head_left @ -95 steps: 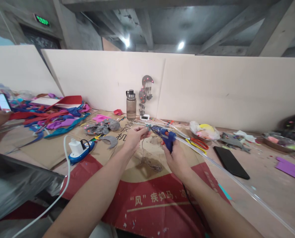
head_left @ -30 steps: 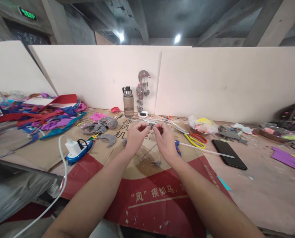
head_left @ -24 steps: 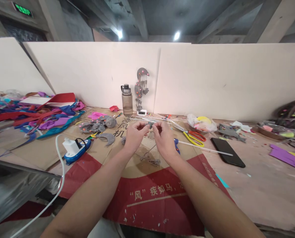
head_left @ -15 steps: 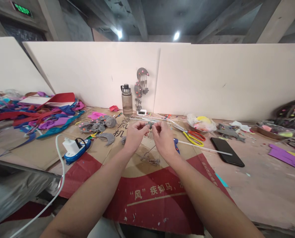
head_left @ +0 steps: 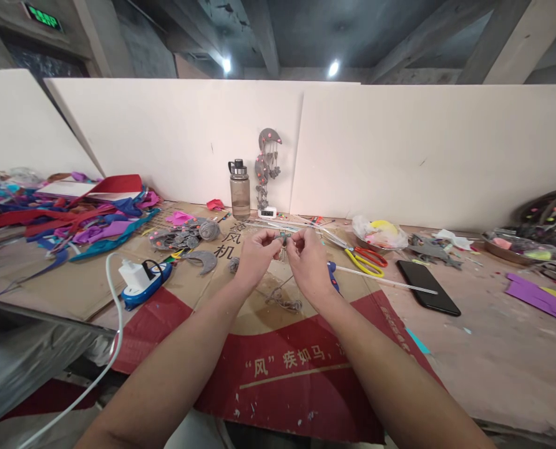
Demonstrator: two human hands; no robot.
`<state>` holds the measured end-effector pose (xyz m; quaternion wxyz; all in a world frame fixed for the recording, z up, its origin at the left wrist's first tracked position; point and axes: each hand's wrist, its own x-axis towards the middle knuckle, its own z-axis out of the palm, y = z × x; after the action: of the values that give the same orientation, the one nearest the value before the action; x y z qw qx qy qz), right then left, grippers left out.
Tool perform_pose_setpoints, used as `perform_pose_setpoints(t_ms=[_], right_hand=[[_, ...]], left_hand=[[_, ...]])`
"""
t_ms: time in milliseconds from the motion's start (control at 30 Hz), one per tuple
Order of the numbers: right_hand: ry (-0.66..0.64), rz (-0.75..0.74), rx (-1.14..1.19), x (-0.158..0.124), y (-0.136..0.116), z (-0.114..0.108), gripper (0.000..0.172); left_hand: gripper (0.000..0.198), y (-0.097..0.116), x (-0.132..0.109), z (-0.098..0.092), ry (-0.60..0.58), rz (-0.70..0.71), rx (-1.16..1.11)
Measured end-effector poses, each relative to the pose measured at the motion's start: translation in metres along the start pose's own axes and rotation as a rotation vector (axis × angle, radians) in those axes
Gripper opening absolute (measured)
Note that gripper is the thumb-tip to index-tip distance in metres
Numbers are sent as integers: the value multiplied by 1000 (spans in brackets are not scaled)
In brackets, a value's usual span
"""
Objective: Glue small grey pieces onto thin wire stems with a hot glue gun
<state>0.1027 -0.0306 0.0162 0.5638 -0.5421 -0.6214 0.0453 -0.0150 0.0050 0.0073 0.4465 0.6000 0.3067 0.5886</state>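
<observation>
Over the cardboard, my left hand (head_left: pixel 258 254) and my right hand (head_left: pixel 308 255) face each other with their fingertips nearly meeting. Both pinch a small grey-green piece (head_left: pixel 285 239), mostly covered by the fingers, so its shape is unclear. Below them lies a loose tangle of grey yarn (head_left: pixel 284 300), one strand running up toward my right hand. A blue glue gun (head_left: pixel 332 275) is just right of that hand, partly hidden by it. To the left rest a grey felt crescent (head_left: pixel 206 260) and a ball of grey yarn (head_left: pixel 209 229).
Scissors (head_left: pixel 366 259), a black phone (head_left: pixel 427 287) and a clear stick (head_left: pixel 385 279) lie to the right. A water bottle (head_left: pixel 239 190) and a grey moon hanging ornament (head_left: pixel 269 136) are at the back. A power strip (head_left: pixel 146 287) with a white cable sits left.
The small piece looks slightly turned between my fingertips. Both hands stay in nearly the same place.
</observation>
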Motion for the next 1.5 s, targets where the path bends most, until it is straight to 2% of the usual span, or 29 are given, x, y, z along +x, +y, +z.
perform_pose_setpoints(t_ms=[167,267,433,533,633,833,967,1167,1267,1500], right_hand=[[-97,47,123,4,3,-3,8],[-158,116,122,9,11,-6,13],[-203,256,162,16,30,-12,14],[-229,261,150,18,35,-15,13],[-299,195,83,19,31,-17,11],[-294,-102,-143,16,27,-15,6],[-300,-219,-244,12,29,-12,8],[-374,-276,-379,6,24,-11,9],[-387,-269,-370,6,25,-11,11],[-373,-154,-188,9,27,-12,19]], left_hand=[[12,-1,2,-1,-53,-107,-145],[17,-2,4,-2,-148,-180,-198],[25,-1,6,-5,-310,-244,-142],[34,0,7,-7,-279,-265,-96],[33,-1,10,-11,-251,-207,19],[21,-5,13,-20,-354,4,405],[22,-9,13,-20,-347,19,438],[7,-9,10,-18,-269,59,500],[2,-8,10,-18,-246,69,540],[4,2,8,-11,-187,-92,408]])
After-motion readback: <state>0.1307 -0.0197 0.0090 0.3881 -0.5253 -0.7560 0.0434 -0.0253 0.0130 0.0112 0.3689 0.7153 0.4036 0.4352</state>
